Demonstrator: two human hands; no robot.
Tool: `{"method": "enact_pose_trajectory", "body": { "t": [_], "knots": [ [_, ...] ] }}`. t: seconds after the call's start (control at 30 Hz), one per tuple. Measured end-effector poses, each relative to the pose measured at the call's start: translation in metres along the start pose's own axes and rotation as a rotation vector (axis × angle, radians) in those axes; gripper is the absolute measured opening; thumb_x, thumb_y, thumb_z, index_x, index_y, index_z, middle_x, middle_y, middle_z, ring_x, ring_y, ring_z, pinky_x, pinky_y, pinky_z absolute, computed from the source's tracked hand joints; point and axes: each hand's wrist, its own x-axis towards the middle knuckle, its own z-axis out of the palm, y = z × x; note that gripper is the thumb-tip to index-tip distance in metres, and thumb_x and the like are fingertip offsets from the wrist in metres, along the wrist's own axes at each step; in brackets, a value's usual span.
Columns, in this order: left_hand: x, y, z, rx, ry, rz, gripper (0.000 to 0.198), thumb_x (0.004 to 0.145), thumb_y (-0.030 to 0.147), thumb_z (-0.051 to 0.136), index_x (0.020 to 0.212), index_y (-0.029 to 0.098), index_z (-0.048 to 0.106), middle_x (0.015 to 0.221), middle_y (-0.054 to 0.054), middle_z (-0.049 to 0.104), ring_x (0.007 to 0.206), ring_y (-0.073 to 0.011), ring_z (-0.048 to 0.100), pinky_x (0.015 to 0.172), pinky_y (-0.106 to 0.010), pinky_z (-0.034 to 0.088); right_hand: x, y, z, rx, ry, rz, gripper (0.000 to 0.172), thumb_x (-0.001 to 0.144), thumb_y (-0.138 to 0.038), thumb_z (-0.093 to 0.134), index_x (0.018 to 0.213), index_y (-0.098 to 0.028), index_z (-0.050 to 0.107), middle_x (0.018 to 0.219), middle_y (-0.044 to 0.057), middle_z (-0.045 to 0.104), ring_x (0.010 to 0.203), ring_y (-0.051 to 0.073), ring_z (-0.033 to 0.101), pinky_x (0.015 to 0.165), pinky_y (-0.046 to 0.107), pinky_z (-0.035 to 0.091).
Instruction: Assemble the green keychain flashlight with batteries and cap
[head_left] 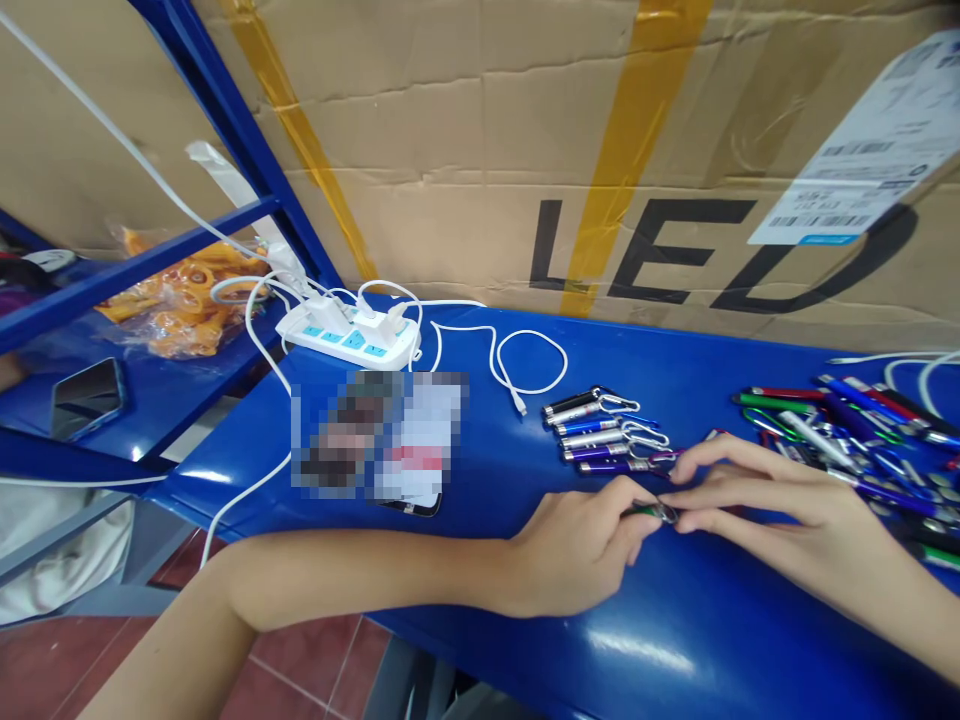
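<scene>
My left hand (581, 545) rests on the blue table (480, 500) with its fingers pinched on a small green keychain flashlight (651, 511). My right hand (757, 500) meets it from the right, its fingertips closed on the same flashlight's end. Just behind my hands, several keychain flashlights (604, 440) with carabiner clips lie side by side in a neat row. A loose heap of more flashlights (862, 440) in several colours lies to the right, behind my right wrist.
A white power strip (349, 340) with plugged chargers and a looped white cable (525, 365) sit at the back. A blurred phone (379, 435) lies on the table's left. A large cardboard box (525, 150) marked LED stands behind. Another phone (86, 397) lies on the left shelf.
</scene>
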Motion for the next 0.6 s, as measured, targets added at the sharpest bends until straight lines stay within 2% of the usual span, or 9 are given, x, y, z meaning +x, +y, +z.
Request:
{"method": "enact_pose_trajectory", "body": {
  "t": [0.17,0.37,0.6],
  "knots": [
    [-0.001,-0.002,0.000,0.017,-0.018,0.029,0.021,0.092,0.028,0.026,0.097,0.019,0.045,0.070,0.004,0.058,0.062,-0.0078,0.053,0.062,-0.019,0.036,0.016,-0.006,-0.005,-0.002,-0.067,0.021,0.014,0.080,-0.031,0.060,0.073,-0.024,0.069,0.081,0.005,0.058,0.070,0.012,0.060,0.059,0.021,0.051],
    [-0.001,-0.008,-0.001,0.062,-0.012,0.035,0.017,0.091,0.025,0.026,0.094,0.019,0.042,0.074,0.002,0.061,0.063,-0.0098,0.056,0.063,-0.021,0.041,0.024,-0.007,-0.002,-0.012,-0.116,0.037,0.015,0.082,-0.027,0.058,0.071,-0.023,0.067,0.076,0.005,0.058,0.067,0.010,0.060,0.059,0.018,0.049],
    [-0.001,-0.008,0.001,0.140,-0.016,0.075,0.017,0.090,0.023,0.034,0.104,0.018,0.041,0.079,-0.001,0.065,0.069,-0.0123,0.061,0.063,-0.022,0.046,0.022,-0.012,0.001,0.023,-0.165,0.180,0.023,0.079,-0.035,0.060,0.061,-0.021,0.065,0.065,0.004,0.058,0.055,0.010,0.055,0.049,0.021,0.047]
  ]
}}
